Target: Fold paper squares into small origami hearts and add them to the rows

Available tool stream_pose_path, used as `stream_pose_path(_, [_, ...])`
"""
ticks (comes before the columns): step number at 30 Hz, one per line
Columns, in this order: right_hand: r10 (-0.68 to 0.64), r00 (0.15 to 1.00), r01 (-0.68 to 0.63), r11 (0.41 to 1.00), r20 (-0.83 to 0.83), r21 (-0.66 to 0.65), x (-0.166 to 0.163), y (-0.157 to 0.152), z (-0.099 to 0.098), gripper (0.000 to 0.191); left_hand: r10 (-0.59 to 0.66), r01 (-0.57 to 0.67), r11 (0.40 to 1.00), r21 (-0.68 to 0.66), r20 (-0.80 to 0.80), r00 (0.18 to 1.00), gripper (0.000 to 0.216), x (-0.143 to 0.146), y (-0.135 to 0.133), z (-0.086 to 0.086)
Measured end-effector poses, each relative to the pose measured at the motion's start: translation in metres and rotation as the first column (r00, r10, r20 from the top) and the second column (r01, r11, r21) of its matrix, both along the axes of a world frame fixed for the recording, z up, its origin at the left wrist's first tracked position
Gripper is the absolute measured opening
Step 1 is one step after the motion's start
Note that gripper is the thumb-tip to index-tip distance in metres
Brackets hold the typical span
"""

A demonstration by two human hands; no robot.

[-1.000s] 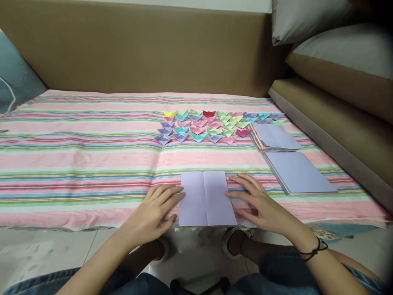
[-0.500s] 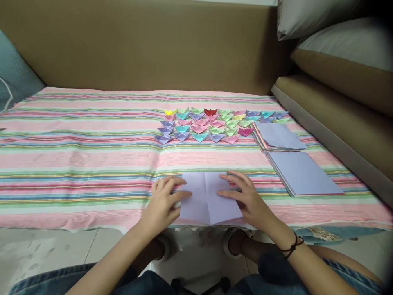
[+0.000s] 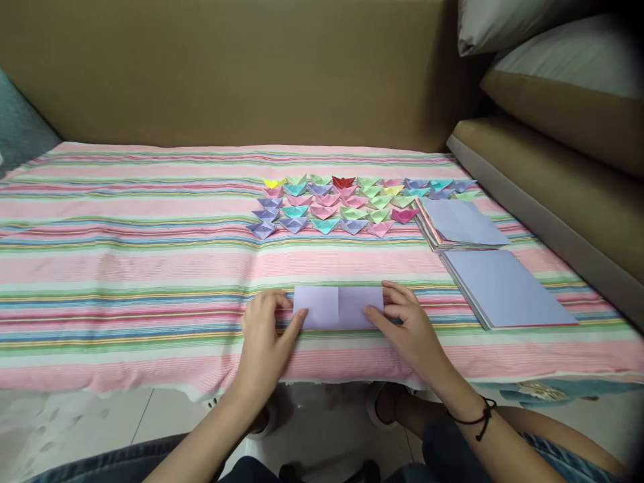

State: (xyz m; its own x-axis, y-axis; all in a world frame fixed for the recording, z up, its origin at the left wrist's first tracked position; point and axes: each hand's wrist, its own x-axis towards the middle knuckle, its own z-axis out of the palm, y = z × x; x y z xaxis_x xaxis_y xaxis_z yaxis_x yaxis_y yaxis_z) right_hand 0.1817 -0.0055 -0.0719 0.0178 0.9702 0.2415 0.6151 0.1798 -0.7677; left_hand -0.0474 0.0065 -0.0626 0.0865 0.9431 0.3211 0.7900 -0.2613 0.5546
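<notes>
A sheet of lilac paper [image 3: 338, 308], folded over into a wide strip with a crease down its middle, is held near the front edge of the striped cloth [image 3: 151, 268]. My left hand [image 3: 266, 329] grips its left end, thumb on the near face and fingers behind. At the right end my right hand [image 3: 407, 325] pinches it the same way, a dark cord bracelet on the wrist. Beyond the paper stand several rows of small folded paper boats [image 3: 325, 212] in pink, green, blue, purple, yellow and red.
Two stacks of paper lie to the right: a nearer lilac-topped stack [image 3: 508, 288] and a farther stack [image 3: 465, 223] touching the boats' side. A brown backrest [image 3: 226, 74] rises behind the cloth. Cushions [image 3: 568, 87] are piled at the right.
The lilac sheet, opened out before with a vertical crease, is now folded over into a low, wide strip. Both hands have shifted to its two ends, thumbs now in front.
</notes>
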Motion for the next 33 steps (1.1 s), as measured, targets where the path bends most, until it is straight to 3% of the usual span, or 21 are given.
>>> stream_pose_path(2, [-0.03, 1.0, 0.03, 0.999, 0.003, -0.018, -0.002, 0.002, 0.0, 0.037, 0.084, -0.07, 0.985, 0.158, -0.081, 0.993, 0.024, 0.008, -0.005, 0.003])
stream_pose_path(3, [-0.036, 0.999, 0.037, 0.999, 0.005, -0.023, -0.002, 0.002, 0.0, 0.037, 0.053, -0.018, 0.977, 0.211, -0.165, 0.985, 0.027, 0.012, -0.008, 0.004])
stream_pose_path(5, [-0.042, 0.999, 0.043, 0.999, 0.013, -0.023, -0.003, 0.003, 0.0, 0.035, -0.082, 0.186, 0.941, 0.284, -0.343, 0.936, 0.029, 0.022, -0.014, 0.005])
stream_pose_path(6, [-0.042, 0.999, 0.043, 0.999, 0.02, -0.019, -0.003, 0.003, -0.001, 0.032, -0.184, 0.315, 0.911, 0.266, -0.421, 0.888, 0.033, 0.027, -0.017, 0.005])
stream_pose_path(8, [-0.043, 0.998, 0.043, 0.999, 0.04, -0.006, -0.003, 0.004, -0.001, 0.026, -0.266, 0.425, 0.881, 0.209, -0.524, 0.809, 0.049, 0.036, -0.022, 0.001])
stream_pose_path(13, [-0.065, 0.996, 0.063, 0.997, 0.056, 0.032, -0.002, 0.003, -0.003, 0.01, -0.235, 0.363, 0.924, 0.117, -0.574, 0.784, 0.071, 0.048, -0.027, -0.016])
stream_pose_path(16, [-0.107, 0.993, 0.104, 0.993, 0.048, 0.057, -0.003, 0.002, -0.004, 0.035, -0.225, 0.352, 0.928, 0.121, -0.571, 0.79, 0.071, 0.049, -0.026, -0.021])
stream_pose_path(18, [-0.094, 0.993, 0.09, 0.994, 0.072, 0.067, -0.004, 0.002, -0.004, 0.041, -0.215, 0.349, 0.928, 0.13, -0.578, 0.788, 0.071, 0.049, -0.026, -0.021])
stream_pose_path(33, [-0.091, 0.981, 0.076, 0.993, 0.174, 0.091, -0.005, 0.005, -0.006, 0.034, -0.206, 0.314, 0.939, 0.141, -0.503, 0.839, 0.071, 0.051, -0.022, -0.022])
